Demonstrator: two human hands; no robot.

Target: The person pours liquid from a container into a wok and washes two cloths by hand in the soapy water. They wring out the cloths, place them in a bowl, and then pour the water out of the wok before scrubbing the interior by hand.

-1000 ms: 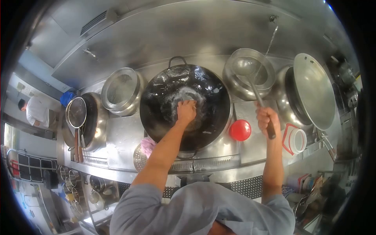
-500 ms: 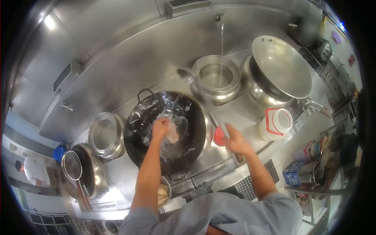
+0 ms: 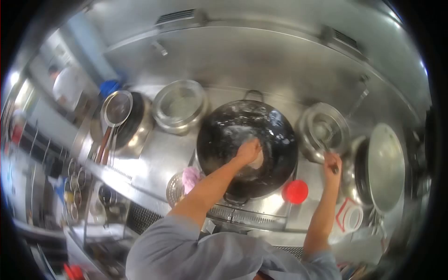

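In the black wok (image 3: 217, 163), my left hand (image 3: 250, 150) is closed on a pale, flat thing (image 3: 257, 161), whose kind I cannot make out. Its lower end hangs down against the wok's wet inside. My right hand (image 3: 332, 162) grips the handle of a ladle (image 3: 325, 135). The ladle's bowl is over or inside the steel pot (image 3: 343, 128) to the right of the wok; how deep it sits is blurred. Near the wok's lower right rim is a round red thing (image 3: 295, 191).
Another steel pot (image 3: 179, 105) stands left of the wok. A wire strainer (image 3: 117, 109) rests farther left. By my left forearm are a pink cloth (image 3: 190, 178) and a perforated colander (image 3: 174, 189). A large pan (image 3: 386, 168) and a white container (image 3: 353, 218) stand at right.
The view has swung, so the wok appears farther right. My right hand has moved outward and up, taking the ladle to the right-hand pot. My left hand stays in the wok with the pale thing.
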